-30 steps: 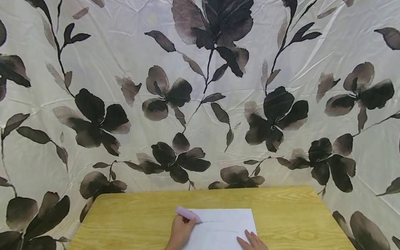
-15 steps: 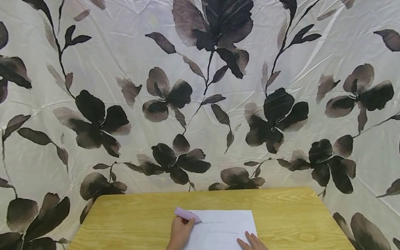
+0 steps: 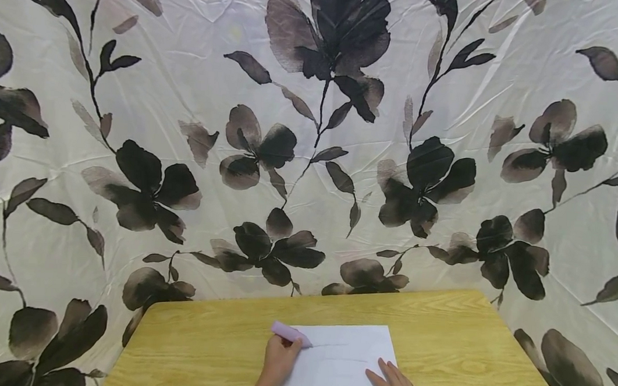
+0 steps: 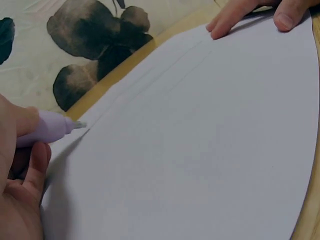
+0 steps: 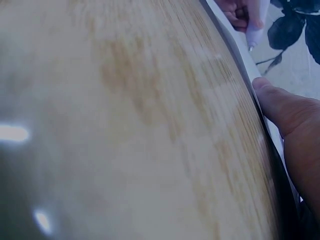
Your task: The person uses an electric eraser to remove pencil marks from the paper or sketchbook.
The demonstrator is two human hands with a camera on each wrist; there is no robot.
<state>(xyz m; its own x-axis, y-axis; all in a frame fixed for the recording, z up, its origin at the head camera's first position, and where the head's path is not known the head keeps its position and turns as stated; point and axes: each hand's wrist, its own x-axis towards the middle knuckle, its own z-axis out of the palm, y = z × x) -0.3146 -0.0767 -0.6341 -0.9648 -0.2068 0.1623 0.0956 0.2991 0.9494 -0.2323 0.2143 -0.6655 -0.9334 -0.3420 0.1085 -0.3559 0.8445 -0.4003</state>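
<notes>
A white sheet of paper point(image 3: 337, 376) lies on the table, with two faint grey lines across its upper part. My left hand point(image 3: 278, 359) grips a thick lilac pen point(image 3: 290, 334) between thumb and fingers at the sheet's upper left. In the left wrist view, the narrow metallic tip of this pen point(image 4: 52, 126) is right by the end of one line. At the lower right of the sheet, my right hand point(image 3: 395, 385) rests with fingers spread on the paper. Only its thumb side point(image 5: 295, 117) shows in the right wrist view, at the paper's edge.
The yellow wood-grain table point(image 3: 217, 340) extends on both sides of the paper and behind it. A pale cloth with dark flowers point(image 3: 188, 93) hangs beyond the table's back edge and around its sides.
The whole head view has shifted down slightly. Both hands, the pen and the paper keep nearly the same places relative to one another.
</notes>
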